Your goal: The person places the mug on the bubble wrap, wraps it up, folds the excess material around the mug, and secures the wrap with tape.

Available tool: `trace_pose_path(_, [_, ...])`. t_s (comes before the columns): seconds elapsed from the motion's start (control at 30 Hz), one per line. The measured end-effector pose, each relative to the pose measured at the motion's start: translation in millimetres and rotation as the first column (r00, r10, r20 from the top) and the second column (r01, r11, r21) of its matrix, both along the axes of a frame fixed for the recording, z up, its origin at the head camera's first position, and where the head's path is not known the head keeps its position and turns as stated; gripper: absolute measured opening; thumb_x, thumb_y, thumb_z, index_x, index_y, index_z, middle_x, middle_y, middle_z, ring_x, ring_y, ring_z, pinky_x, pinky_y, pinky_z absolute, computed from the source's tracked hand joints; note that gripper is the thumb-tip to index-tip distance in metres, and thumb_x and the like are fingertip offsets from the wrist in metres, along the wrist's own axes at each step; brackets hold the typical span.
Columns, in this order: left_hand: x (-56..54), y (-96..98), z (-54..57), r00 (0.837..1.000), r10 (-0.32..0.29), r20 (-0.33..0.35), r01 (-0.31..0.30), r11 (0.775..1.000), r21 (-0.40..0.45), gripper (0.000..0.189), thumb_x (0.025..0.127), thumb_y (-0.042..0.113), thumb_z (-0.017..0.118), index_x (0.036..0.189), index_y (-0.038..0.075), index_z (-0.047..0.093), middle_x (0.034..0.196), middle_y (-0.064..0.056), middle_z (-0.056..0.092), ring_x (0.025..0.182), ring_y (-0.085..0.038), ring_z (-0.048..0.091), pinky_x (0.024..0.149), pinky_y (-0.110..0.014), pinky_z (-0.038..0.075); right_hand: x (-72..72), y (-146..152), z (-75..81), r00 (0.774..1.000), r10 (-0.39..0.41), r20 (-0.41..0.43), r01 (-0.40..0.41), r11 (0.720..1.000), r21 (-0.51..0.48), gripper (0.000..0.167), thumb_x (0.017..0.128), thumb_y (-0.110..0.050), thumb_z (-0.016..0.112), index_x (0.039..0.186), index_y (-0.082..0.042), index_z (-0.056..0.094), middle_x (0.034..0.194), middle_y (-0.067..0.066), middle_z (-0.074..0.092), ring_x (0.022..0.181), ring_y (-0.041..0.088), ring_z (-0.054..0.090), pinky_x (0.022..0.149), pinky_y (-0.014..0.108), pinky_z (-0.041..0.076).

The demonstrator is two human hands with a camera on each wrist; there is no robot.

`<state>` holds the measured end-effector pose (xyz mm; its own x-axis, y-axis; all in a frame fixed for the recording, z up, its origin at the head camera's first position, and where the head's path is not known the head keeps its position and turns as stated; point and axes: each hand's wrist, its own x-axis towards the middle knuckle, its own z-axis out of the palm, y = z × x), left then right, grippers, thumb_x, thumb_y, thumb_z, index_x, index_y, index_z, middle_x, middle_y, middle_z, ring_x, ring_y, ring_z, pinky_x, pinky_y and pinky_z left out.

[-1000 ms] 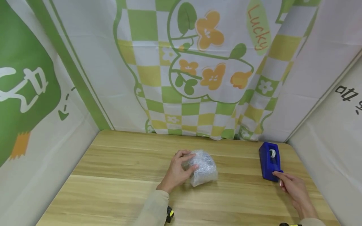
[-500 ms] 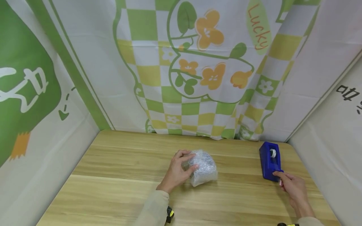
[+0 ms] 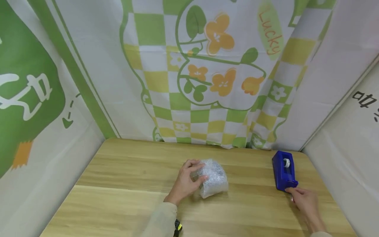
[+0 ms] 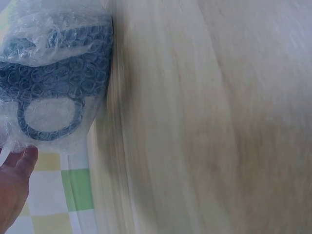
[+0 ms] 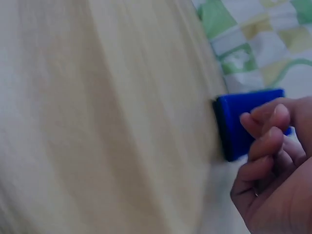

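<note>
A mug (image 4: 53, 78), dark with a loop handle, shows through its bubble wrap (image 3: 215, 181) on the table's middle. My left hand (image 3: 185, 182) holds the wrapped mug from the left, fingers over its top and thumb at its near side. At the right stands a blue tape dispenser (image 3: 279, 171) with a small white-cored roll. Just below the dispenser's front end, my right hand (image 3: 306, 202) pinches the end of the clear tape between thumb and index finger; the strip itself hardly shows. Its other fingers are curled in, as the right wrist view shows.
The wooden table (image 3: 127, 171) ends at a checked, flowered curtain (image 3: 201, 115) behind. Printed white walls close in on the left and right. The dispenser stands near the table's right back corner.
My right hand has moved down from the dispenser's cutting edge, slightly towards me. The left hand and the wrapped mug have stayed in place. The head view has tilted up slightly.
</note>
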<state>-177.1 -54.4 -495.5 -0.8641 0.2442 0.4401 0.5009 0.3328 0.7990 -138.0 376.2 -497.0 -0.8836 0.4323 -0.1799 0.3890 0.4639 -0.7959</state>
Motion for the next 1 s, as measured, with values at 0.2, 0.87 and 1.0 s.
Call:
trace_pose_path(0.2, [2.3, -0.1, -4.2, 1.0, -0.002, 0.027, 0.002, 1.0, -0.001, 0.041, 0.089, 0.017, 0.08, 0.125, 0.002, 0.07, 0.133, -0.014, 0.056, 0.129, -0.034, 0.05, 0.108, -0.053, 0.043, 4.3, -3, 19.5, 0.973, 0.219, 0.078, -0.219, 0.976, 0.002, 0.044, 0.098, -0.04, 0.066, 0.111, 0.003, 0.073, 0.062, -0.003, 0.053, 0.057, 0.012, 0.046, 0.054, 0.026, 0.038])
trace_pose_path(0.87, [5.8, 0.0, 3.0, 0.998, 0.03, -0.063, -0.04, 0.986, -0.163, 0.036, 0.094, 0.024, 0.075, 0.125, 0.007, 0.072, 0.129, -0.011, 0.059, 0.126, -0.03, 0.05, 0.104, -0.05, 0.046, -9.3, -107, 44.1, 0.805, 0.536, -0.255, -0.587, 0.783, -0.205, 0.044, 0.104, -0.021, 0.059, 0.141, 0.002, 0.055, 0.075, 0.01, 0.057, 0.053, 0.007, 0.045, 0.047, 0.028, 0.044])
trace_pose_path(1.0, [7.1, 0.6, 5.1, 0.996, 0.05, -0.078, -0.064, 0.979, -0.192, 0.036, 0.093, 0.026, 0.075, 0.124, 0.009, 0.073, 0.127, -0.01, 0.06, 0.121, -0.029, 0.051, 0.1, -0.049, 0.048, -14.8, -136, 52.9, 0.779, 0.537, -0.325, -0.614, 0.759, -0.215, 0.04, 0.103, -0.016, 0.06, 0.138, 0.004, 0.058, 0.072, 0.007, 0.058, 0.051, 0.005, 0.043, 0.044, 0.026, 0.041])
